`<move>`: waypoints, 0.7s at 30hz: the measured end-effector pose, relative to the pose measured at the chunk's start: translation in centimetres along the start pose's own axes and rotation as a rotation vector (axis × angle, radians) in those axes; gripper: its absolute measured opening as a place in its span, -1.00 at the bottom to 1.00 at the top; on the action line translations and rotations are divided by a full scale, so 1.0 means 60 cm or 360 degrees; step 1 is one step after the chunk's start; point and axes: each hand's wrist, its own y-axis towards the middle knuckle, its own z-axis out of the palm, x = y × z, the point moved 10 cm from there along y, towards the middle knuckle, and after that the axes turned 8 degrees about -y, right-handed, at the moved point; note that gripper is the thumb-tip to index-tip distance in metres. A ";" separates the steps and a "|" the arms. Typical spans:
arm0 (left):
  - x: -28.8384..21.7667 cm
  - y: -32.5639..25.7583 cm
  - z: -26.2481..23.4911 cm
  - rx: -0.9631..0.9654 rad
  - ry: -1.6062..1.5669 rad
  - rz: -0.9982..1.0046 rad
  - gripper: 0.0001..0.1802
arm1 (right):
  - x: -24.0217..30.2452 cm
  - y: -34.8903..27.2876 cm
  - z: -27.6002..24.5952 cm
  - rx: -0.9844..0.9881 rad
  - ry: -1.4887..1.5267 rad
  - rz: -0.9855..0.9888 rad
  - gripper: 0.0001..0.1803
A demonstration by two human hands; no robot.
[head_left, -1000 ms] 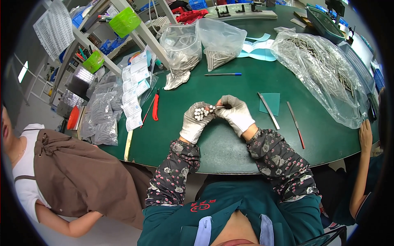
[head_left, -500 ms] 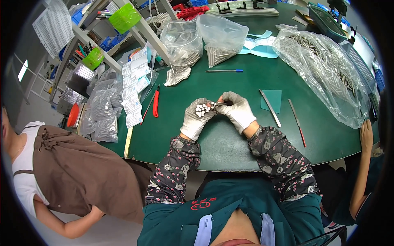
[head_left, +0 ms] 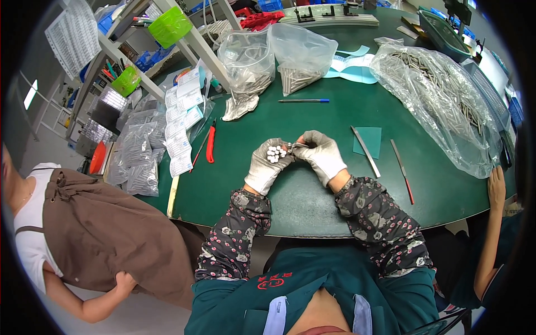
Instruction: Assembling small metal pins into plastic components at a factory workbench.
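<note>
My left hand [head_left: 264,164], in a white work glove, is closed round a bundle of thin metal rods [head_left: 276,153] whose pale round ends face up. Beside it, my gloved right hand [head_left: 322,155] pinches a small metal piece [head_left: 295,146] at the edge of the bundle; it looks like one of the rods, mostly hidden by the fingers. The two hands nearly touch above the green table [head_left: 301,209]. To their right lie a flat metal strip [head_left: 365,152], a green square sheet [head_left: 368,142] and a thin file with a red handle [head_left: 402,172].
Clear bags of metal rods [head_left: 435,100] lie at the right and several smaller packed bags [head_left: 139,151] at the left. Red-handled pliers [head_left: 210,144], a paper strip [head_left: 178,131] and a pen [head_left: 304,101] lie about. A person in a brown apron [head_left: 106,229] stands left; another person's hand [head_left: 496,184] rests right.
Both hands stay together in nearly the same place; the left glove has turned slightly around the bundle. The apron wearer's hand at the left has shifted a little.
</note>
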 end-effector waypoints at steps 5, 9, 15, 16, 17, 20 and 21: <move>-0.018 -0.002 0.004 0.0027 0.0062 0.0142 -0.68 | -0.020 -0.002 0.003 0.0027 0.0296 0.0171 -0.84; -0.012 0.001 0.000 0.0038 0.0100 0.0261 -0.67 | -0.023 -0.004 0.006 0.0043 0.0431 0.0255 -0.87; -0.025 -0.004 -0.004 0.0027 0.0337 0.0616 -0.68 | -0.025 -0.004 0.014 0.0183 0.0581 0.0330 -0.87; -0.030 -0.004 -0.001 0.0034 0.0444 0.0657 -0.69 | -0.024 -0.003 0.015 0.0181 0.0549 0.0310 -0.88; -0.035 -0.005 0.002 0.0041 0.0551 0.0698 -0.69 | -0.023 -0.003 0.015 0.0178 0.0517 0.0291 -0.88; -0.053 -0.010 0.011 0.0074 0.0630 0.0792 -0.70 | -0.023 0.000 0.013 0.0177 0.0442 0.0189 -0.89; -0.056 -0.011 0.013 0.0080 0.0630 0.0791 -0.70 | -0.023 0.000 0.012 0.0172 0.0445 0.0189 -0.89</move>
